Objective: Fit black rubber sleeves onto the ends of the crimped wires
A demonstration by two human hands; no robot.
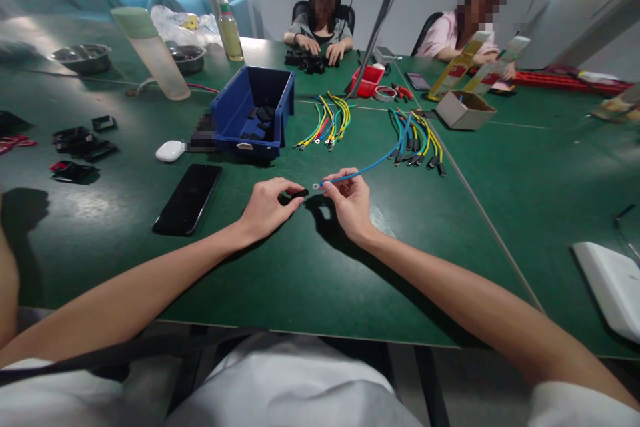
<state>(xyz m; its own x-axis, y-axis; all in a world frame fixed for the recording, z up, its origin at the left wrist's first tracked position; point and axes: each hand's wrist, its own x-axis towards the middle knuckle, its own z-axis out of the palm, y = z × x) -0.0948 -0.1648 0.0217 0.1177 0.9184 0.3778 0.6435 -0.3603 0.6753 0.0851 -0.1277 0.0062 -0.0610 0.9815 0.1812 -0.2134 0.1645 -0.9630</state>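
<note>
Between the thumb and fingers of my left hand point(269, 208) is a small black piece point(301, 193), its exact kind too small to tell. My right hand point(352, 205) pinches a blue wire point(370, 167) close to its end, where a ring terminal point(316, 187) points toward the black piece. A small gap separates the two. The wire runs back to the right, to a bundle of wires with black ends point(417, 137). Left of that lies another bunch of yellow, green and blue wires point(330, 120). Several black pieces point(263, 121) rest inside a blue bin point(250, 147).
A black phone point(189, 200) and a white earphone case point(171, 151) lie left of my hands. Bottles, including a frosted one point(159, 63), stand farther back. A small cardboard box point(465, 111) is at right, a white device point(607, 287) near the right edge. Two people sit across the table.
</note>
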